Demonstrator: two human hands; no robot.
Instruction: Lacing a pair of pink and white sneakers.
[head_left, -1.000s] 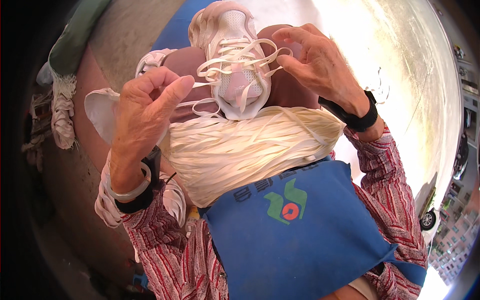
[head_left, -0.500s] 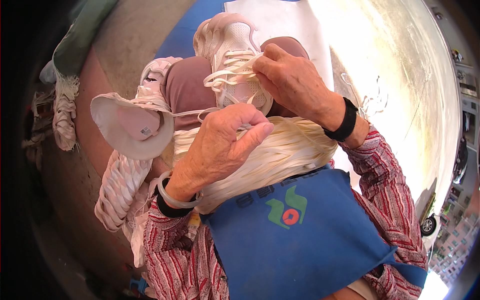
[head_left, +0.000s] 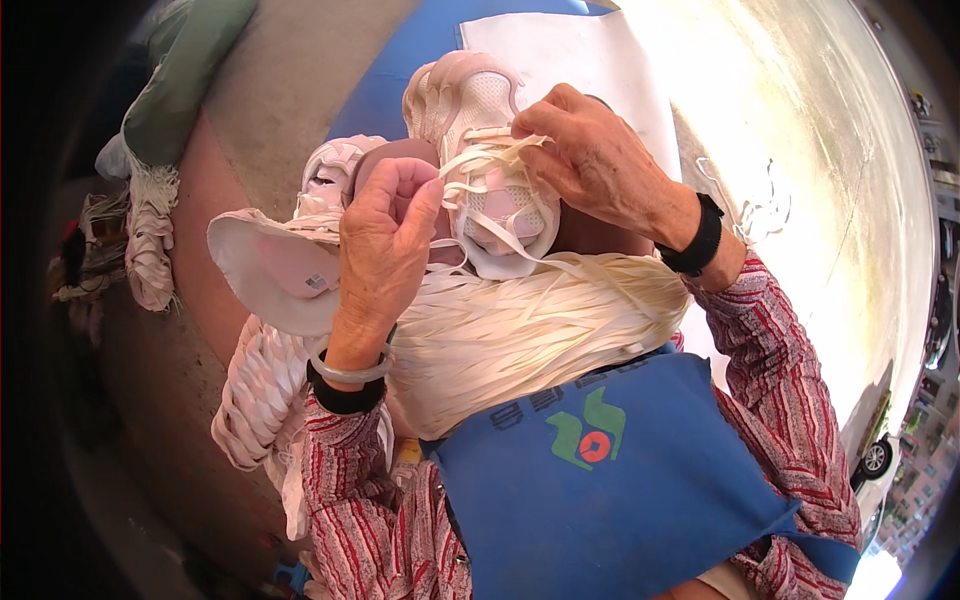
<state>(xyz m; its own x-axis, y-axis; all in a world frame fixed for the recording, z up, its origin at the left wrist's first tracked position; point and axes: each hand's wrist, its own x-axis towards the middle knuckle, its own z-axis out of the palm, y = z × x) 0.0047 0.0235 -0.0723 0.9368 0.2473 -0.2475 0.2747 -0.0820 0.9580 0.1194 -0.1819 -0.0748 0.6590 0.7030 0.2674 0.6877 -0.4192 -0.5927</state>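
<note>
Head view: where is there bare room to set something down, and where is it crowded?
Bare floor lies at upper left, between the green cloth and blue sheet. The white sheet beyond the shoe also has room. Crowded: around the shoe, with lace bundle, left hand and right hand.

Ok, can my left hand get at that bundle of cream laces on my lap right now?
Probably yes: your left hand is by the left end of the bundle of cream laces, and most of its upper face looks uncovered.
</note>
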